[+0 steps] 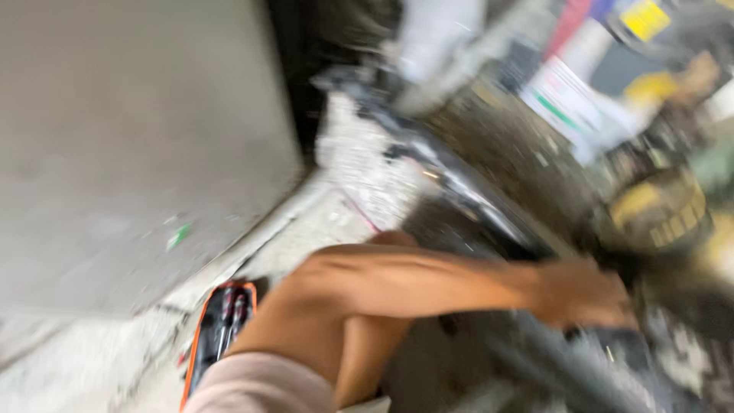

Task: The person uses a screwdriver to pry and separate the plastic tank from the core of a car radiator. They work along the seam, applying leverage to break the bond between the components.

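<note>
My one camera sits on my head, tilted sideways and looking down close over my outstretched arm (428, 283) toward the concrete floor (130, 153); the view is badly blurred.

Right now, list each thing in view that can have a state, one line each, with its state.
Hand: stretched out to the right, on or against dark blurred metal parts; grip too blurred to tell; which hand it is, unclear.
Orange-edged tool case: open on the ground, dark-handled tools inside.
Dark curved metal part: runs diagonally; too blurred to tell more.
Green scrap: lying loose on the concrete.
</note>
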